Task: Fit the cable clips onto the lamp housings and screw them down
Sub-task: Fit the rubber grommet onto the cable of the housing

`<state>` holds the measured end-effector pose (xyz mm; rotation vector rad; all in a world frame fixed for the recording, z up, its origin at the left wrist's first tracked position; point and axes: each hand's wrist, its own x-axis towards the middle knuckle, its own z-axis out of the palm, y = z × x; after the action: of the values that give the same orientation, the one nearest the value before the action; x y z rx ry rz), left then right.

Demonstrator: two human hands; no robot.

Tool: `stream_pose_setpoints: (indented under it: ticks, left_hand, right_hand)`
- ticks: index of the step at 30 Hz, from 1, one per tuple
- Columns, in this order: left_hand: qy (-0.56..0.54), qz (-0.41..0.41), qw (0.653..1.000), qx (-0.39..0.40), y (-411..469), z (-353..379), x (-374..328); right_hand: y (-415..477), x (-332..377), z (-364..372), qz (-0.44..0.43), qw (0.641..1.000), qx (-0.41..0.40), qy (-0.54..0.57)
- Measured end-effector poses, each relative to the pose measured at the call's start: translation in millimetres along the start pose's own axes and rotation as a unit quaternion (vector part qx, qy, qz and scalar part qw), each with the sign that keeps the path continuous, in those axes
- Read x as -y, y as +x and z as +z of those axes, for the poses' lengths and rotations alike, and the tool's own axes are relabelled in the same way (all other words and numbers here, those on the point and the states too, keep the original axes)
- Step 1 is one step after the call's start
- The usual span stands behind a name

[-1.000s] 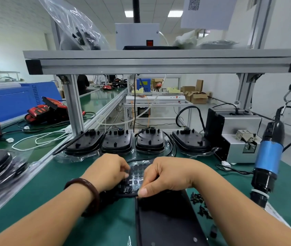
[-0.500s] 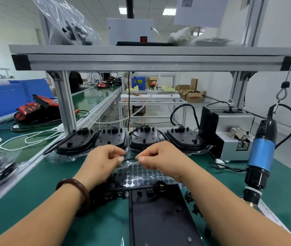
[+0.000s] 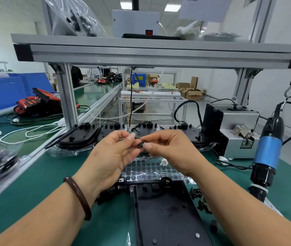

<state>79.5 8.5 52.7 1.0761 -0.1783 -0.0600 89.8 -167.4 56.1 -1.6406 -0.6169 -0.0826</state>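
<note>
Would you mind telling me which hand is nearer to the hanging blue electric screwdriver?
Right. The right hand is raised at centre, the blue electric screwdriver hanging to its right; the left hand sits farther left. Both pinch a small black part.

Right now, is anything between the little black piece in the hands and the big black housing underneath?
Nothing visible. Left hand and right hand pinch the small black piece above the housing; the dotted sheet lies at its far end.
</note>
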Motion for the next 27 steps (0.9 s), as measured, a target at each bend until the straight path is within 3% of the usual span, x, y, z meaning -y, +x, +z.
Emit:
stream_pose_setpoints:
  ticks: [10, 14, 16, 19, 22, 24, 27]
  left_hand:
    - [-0.002, 0.019, 0.998, 0.058, -5.1, -1.7, 2.9]
    - [0.115, 0.098, 0.988, 0.044, -5.8, -1.4, 4.4]
    - [0.229, 0.167, 0.959, 0.025, -6.8, -0.6, 5.8]
    - [0.375, 0.281, 0.883, -0.007, -11.7, 2.7, 7.7]
    - [0.436, 0.345, 0.831, -0.018, -16.1, 5.6, 8.4]
    - [0.462, 0.357, 0.811, -0.023, -17.9, 6.3, 8.0]
    - [0.483, 0.325, 0.813, -0.016, -19.4, 9.0, 4.5]
  right_hand:
    - [-0.4, -0.4, -4.6, -0.027, 0.999, 0.006, 0.041]
    - [-0.1, -1.0, -4.8, -0.018, 0.996, 0.017, 0.087]
    - [0.2, -1.2, -4.8, -0.013, 0.993, 0.015, 0.115]
    - [0.4, -0.5, -4.1, -0.001, 0.990, 0.013, 0.142]
    - [0.6, 2.7, -2.6, 0.004, 0.991, 0.013, 0.132]
    - [0.4, 5.8, -1.6, 0.009, 0.993, 0.012, 0.115]
    - [0.7, 12.7, -3.4, 0.020, 0.999, 0.008, 0.038]
